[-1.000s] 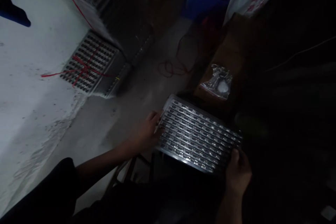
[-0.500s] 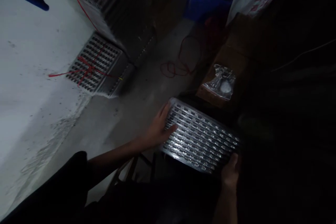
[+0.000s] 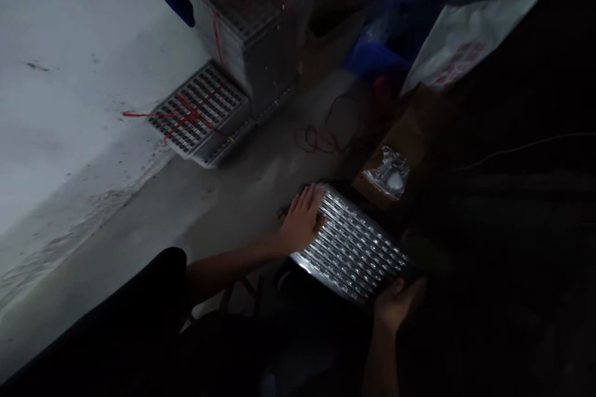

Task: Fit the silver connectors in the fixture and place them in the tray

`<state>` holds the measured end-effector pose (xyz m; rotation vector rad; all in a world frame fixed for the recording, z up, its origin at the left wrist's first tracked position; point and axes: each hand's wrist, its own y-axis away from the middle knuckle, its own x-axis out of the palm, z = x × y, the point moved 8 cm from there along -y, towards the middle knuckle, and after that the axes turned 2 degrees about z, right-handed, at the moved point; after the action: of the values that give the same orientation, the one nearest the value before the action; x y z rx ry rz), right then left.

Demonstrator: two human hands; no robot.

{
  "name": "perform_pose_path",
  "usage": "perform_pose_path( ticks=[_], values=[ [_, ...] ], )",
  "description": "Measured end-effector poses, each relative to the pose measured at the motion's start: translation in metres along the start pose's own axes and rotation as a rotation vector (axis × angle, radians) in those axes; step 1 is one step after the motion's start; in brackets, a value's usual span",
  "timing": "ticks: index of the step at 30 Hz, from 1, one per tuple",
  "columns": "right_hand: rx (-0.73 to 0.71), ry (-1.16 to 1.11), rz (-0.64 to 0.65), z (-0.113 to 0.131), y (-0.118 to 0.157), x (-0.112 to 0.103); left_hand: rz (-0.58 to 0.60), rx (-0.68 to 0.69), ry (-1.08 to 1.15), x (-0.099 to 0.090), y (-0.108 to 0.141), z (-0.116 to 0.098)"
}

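1 head camera, looking forward and down at hands, view tilted.

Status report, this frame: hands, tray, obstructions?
Left hand flat on tray's far-left end. Right hand at near-right corner. Nothing visible blocking; right side dark.

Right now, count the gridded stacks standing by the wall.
2: a low stack tied with red string by the wall, and a taller stack just beyond it. Others may be hidden in shadow.

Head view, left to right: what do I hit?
Low stack tied with red cord → left hand → ridged shiny tray → right hand → white bag with red print.
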<state>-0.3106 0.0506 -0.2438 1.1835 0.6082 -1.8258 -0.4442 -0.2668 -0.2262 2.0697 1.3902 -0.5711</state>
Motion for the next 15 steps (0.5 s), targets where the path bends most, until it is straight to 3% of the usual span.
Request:
perform_pose_path(
  ticks=[2, 5, 10, 13, 15],
  values=[
    [-0.073, -0.012, -0.031, 0.021, -0.001, -0.007, -0.011, 0.119, -0.129, 0.000, 0.002, -0.027],
    [-0.145, -0.032, -0.010, 0.049, -0.005, -0.012, 0.081, 0.274, -0.188, 0.018, 0.006, -0.058],
    [-0.118, -0.005, 0.011, 0.080, 0.001, -0.014, 0.151, 0.313, -0.180, 0.032, 0.011, -0.055],
    [-0.062, -0.031, -0.028, 0.089, 0.033, -0.014, 0.147, 0.291, -0.215, 0.024, 0.005, -0.047],
    [-0.026, -0.077, -0.092, 0.095, 0.076, -0.020, 0.142, 0.299, -0.260, 0.010, 0.005, -0.059]
  ],
)
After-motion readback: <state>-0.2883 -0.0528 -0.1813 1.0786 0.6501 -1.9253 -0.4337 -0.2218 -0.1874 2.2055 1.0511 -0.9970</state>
